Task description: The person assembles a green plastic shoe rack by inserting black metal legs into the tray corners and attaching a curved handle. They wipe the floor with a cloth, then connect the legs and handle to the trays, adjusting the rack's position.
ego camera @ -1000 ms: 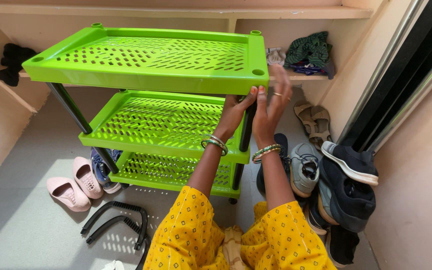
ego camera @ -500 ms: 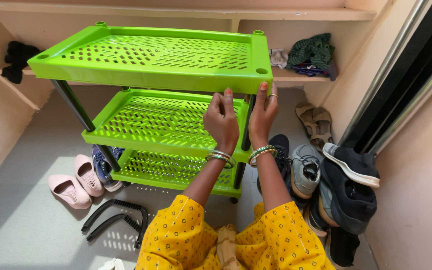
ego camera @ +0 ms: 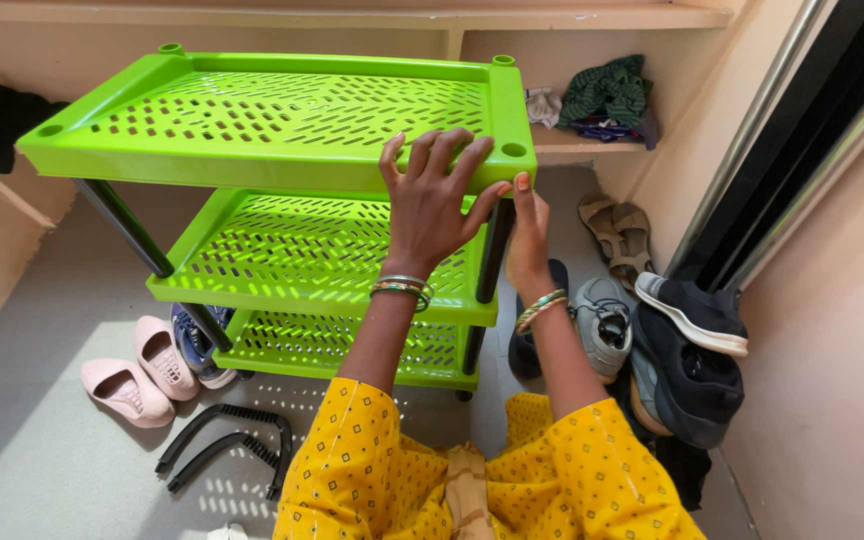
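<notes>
Green rack on the floor, both hands at its near right corner.
Left hand has just come up, fingers spread flat on the top shelf; right hand, moved in, fingers clenched around the black post beneath, steadying it.

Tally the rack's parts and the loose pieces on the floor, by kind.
Green slotted shelves: 3 (top, middle, bottom)
Black upright posts in view: 4 (for instance)
Black curved pieces lying on the floor: 2
Total: 9

The left hand presses on the top shelf's front edge; the right hand is at the corner post.
</notes>
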